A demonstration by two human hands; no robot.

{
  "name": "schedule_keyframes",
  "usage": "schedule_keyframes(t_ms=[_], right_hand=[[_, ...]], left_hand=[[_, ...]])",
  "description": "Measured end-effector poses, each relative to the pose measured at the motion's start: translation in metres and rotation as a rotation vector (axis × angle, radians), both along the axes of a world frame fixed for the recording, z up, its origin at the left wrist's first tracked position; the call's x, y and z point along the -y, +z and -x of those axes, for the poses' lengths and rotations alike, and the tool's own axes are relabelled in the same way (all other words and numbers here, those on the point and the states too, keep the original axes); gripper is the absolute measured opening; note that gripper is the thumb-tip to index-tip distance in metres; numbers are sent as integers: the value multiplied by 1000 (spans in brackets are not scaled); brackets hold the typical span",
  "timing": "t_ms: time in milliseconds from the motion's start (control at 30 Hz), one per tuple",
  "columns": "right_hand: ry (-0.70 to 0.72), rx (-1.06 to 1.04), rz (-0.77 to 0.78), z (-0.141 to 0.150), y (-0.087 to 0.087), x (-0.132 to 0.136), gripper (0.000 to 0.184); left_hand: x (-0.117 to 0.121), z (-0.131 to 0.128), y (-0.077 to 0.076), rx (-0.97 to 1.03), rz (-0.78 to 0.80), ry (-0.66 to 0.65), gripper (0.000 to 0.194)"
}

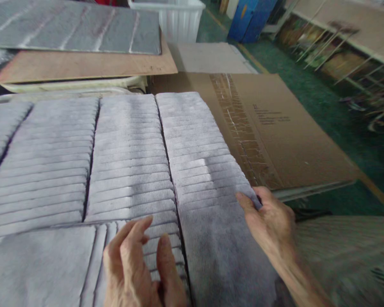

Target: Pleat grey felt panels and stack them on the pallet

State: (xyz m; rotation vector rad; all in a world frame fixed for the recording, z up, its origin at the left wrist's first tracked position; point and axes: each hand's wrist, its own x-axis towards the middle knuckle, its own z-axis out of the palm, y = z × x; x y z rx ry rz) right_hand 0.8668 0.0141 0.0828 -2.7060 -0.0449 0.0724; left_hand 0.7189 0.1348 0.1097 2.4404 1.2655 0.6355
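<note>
Rows of overlapping grey felt-like sheets (131,153) cover the work surface, fanned so that only a strip of each shows. My right hand (270,217) pinches the right edge of the sheets in the rightmost row (208,179), thumb on top and fingers beneath. The nearest sheet (224,256) of that row lies broadly exposed. My left hand (144,264) is held over the neighbouring row, thumb and fingers apart, with nothing seen between them. Beside it, at the lower left, lies a separate stack of grey sheets (45,264) with stepped edges.
A flattened cardboard sheet (262,128) with brown tape lies beyond the rows at the right. A grey board (77,30) rests on a wooden board (92,66) at the back left. Behind stand a white plastic bin (181,21) and a blue cabinet (249,19).
</note>
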Motion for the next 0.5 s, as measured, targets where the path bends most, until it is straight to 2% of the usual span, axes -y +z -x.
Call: schedule_keyframes(t_ms=[133,233,300,400,500], right_hand=[[6,-1,-6,0,-2,2,41],[24,15,7,0,-4,3,40],[41,33,40,0,-4,4,39],[88,154,154,4,-2,3,39],[223,417,240,12,2,1,45]], left_hand=[[-15,7,-10,-29,-87,-227,44],[-12,1,-27,-59,-178,-435,60],[-6,-5,-37,-129,-236,-538,65],[3,-12,-45,-237,-238,-578,65],[7,-14,-48,-254,-230,-540,66]])
